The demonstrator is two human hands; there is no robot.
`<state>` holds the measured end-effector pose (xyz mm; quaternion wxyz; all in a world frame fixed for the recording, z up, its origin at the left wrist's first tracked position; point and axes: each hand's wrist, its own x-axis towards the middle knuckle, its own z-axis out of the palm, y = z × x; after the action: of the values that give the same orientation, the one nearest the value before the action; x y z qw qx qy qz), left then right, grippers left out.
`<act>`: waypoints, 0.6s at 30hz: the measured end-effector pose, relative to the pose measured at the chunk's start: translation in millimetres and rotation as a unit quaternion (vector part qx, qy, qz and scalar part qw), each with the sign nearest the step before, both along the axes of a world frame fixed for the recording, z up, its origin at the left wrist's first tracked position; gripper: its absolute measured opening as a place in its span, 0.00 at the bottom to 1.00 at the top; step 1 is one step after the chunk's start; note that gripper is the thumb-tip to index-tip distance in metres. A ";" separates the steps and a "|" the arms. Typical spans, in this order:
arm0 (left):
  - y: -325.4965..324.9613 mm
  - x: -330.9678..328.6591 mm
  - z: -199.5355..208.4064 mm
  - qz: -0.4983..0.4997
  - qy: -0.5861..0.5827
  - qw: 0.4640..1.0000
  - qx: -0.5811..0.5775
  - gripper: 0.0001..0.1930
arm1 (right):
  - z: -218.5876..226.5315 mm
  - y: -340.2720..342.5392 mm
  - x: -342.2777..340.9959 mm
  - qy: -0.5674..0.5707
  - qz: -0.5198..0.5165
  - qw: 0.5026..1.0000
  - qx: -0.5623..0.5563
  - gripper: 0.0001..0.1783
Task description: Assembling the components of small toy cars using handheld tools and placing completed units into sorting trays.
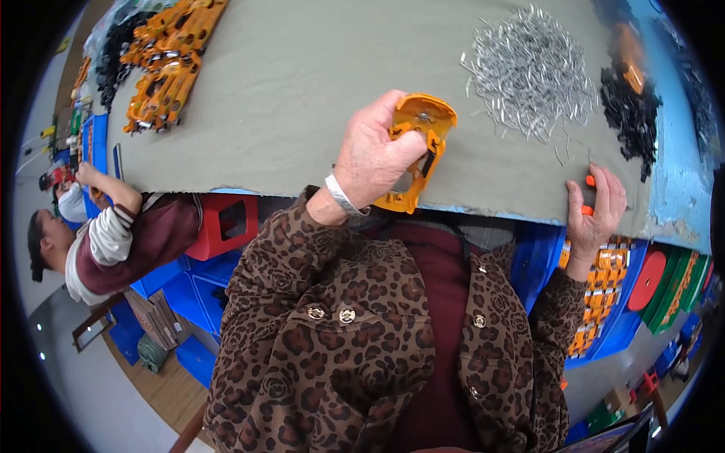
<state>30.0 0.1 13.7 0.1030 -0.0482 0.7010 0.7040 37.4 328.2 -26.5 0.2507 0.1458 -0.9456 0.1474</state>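
My left hand (375, 151) grips an orange plastic housing (427, 108) above the table's front edge, with the thumb pressed into its hollow side. Dark parts and a metal-looking piece show inside the housing. Further right, my right hand (599, 208) is curled round a small orange-handled tool (590, 180). A thin tip seems to point away from me, and its exact kind is hidden by the fingers. Beyond that hand lies a heap of thin silvery metal pins (532, 75), a few of them strayed toward the fingers.
Rows of orange housings (170, 68) lie at the far left. Black small parts (633, 113) are piled at the right edge of the grey table (302, 98). Below right stands a blue crate (615, 336) of orange pieces. A co-worker (136, 234) sits at the left beside a red stool (224, 226).
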 end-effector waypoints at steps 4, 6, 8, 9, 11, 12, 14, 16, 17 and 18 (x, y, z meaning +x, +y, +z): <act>0.8 2.0 -6.2 -0.022 -0.013 0.999 -0.020 0.17 | -1.8 4.2 8.7 0.010 0.008 1.000 0.003 0.20; -12.6 -7.3 -13.7 0.005 -0.005 1.000 -0.006 0.17 | -4.1 13.8 15.0 -0.006 -0.001 1.000 0.002 0.20; -4.5 -6.1 -19.9 0.007 -0.042 0.997 0.070 0.16 | -4.9 7.4 9.9 0.003 0.009 1.000 -0.002 0.20; -8.2 -3.0 -18.0 0.012 -0.040 0.996 0.076 0.16 | -6.1 5.0 9.7 0.001 0.014 1.000 -0.004 0.19; -27.2 -2.8 -7.5 0.041 -0.139 0.976 0.163 0.19 | -1.1 7.4 14.5 -0.008 0.001 1.000 0.010 0.19; -33.3 -1.0 -9.3 0.033 -0.145 0.974 0.171 0.19 | 0.2 5.6 12.1 -0.005 0.006 1.000 0.011 0.19; -46.6 -1.8 -12.5 0.030 -0.141 0.953 0.266 0.19 | 1.6 0.7 7.5 0.003 0.018 1.000 0.007 0.18; -53.3 -5.1 -14.3 0.029 -0.139 0.951 0.274 0.19 | 1.4 1.1 5.9 0.002 0.014 1.000 0.012 0.18; -55.6 -5.8 -15.2 0.031 -0.134 0.950 0.279 0.18 | 0.9 1.5 5.2 0.003 0.013 1.000 0.013 0.18; -56.7 -6.3 -15.6 0.035 -0.127 0.950 0.283 0.18 | 0.4 2.0 3.5 0.006 0.014 1.000 0.013 0.18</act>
<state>23.8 -56.6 -1.9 0.1759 -0.1304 0.4523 0.8646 40.9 330.2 -26.1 0.2518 0.1634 -0.9439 0.1376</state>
